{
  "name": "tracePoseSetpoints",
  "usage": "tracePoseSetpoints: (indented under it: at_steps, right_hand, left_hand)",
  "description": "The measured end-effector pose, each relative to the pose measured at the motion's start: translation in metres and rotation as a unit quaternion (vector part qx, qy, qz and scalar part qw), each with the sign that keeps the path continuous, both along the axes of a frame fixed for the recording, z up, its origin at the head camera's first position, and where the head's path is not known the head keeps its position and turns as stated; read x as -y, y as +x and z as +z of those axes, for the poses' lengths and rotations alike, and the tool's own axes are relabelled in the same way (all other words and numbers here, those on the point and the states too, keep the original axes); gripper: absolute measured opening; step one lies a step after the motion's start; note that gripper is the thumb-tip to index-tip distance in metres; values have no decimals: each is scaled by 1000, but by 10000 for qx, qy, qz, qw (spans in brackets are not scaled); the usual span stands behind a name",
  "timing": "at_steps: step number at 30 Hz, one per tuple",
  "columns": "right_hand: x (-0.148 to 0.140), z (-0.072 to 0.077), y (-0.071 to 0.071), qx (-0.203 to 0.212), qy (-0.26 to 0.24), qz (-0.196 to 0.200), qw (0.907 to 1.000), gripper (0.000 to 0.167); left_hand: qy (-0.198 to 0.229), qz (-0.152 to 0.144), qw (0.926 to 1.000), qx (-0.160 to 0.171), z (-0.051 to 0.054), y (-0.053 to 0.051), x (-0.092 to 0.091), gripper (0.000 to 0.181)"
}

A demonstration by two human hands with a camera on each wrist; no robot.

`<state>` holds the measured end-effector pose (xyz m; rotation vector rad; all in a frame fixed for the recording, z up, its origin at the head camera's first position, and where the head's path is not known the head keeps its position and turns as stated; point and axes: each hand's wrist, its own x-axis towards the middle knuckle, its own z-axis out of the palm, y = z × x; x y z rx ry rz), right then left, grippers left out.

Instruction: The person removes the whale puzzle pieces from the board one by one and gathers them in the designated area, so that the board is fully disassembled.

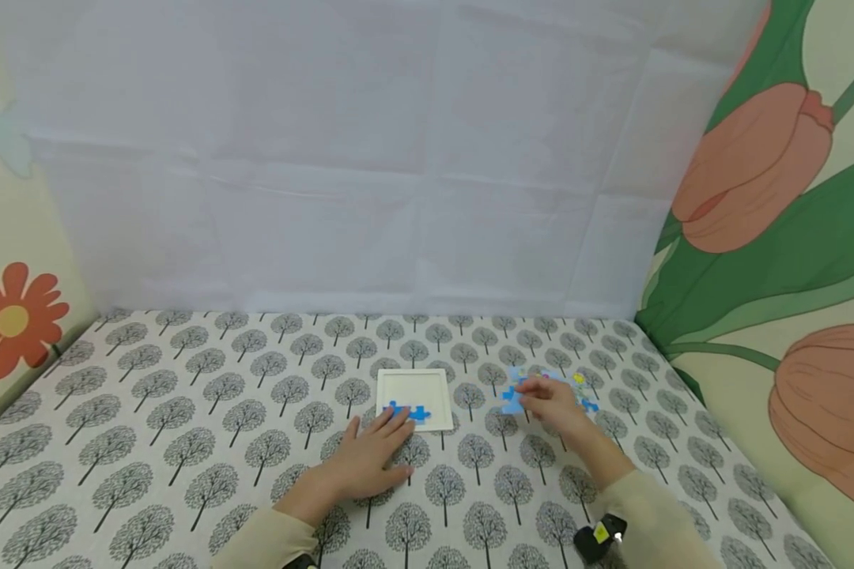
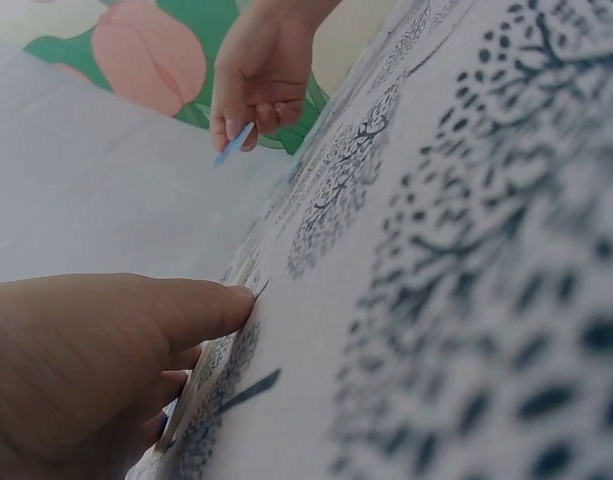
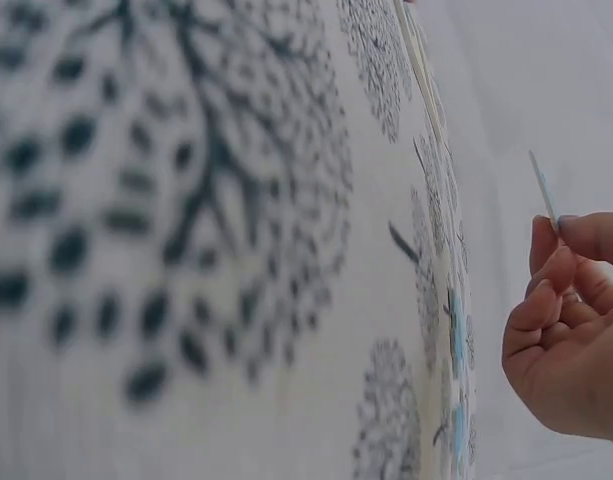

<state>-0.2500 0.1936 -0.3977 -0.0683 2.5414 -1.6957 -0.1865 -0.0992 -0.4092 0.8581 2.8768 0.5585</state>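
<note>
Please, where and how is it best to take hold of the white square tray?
Probably by its right rim, coming from the right, with a pinch on the edge. The white square tray lies flat, and its border gives an edge to pinch. The left hand reaches over the near-left part and blue puzzle pieces lie along the near side, while the right side looks free.

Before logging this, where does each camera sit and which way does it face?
Head: on the head, facing forward and down at the tablecloth and white frame; left hand, right hand and sleeves show.
Left wrist: on that wrist, facing across the tablecloth toward the tulip wall; left hand near, right hand beyond.
Right wrist: on that wrist, facing along the tablecloth toward the white backdrop; right hand pinches a thin piece.
Shared: both wrist views show right hand and piece.
</note>
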Motion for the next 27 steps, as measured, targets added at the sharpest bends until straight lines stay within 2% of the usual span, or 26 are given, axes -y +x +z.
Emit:
tracePoseSetpoints:
  at_steps: [8, 16, 22, 27]
  right_hand:
    - [-19, 2, 2, 107, 66, -344, 9993, 19]
    - [-44, 2, 9, -276, -134, -170, 9994, 17]
    - [-64, -1, 9, 23, -89, -364, 9993, 21]
    - [-79, -3, 9, 94, 128, -415, 9990, 22]
  left_hand:
    - [23, -15, 10000, 17, 1, 0, 0, 61]
    - [3, 40, 10000, 14, 0, 0, 1, 61]
    - [5, 10, 10000, -5, -1, -1, 1, 61]
    - [-6, 1, 10000, -19, 0, 0, 0, 61]
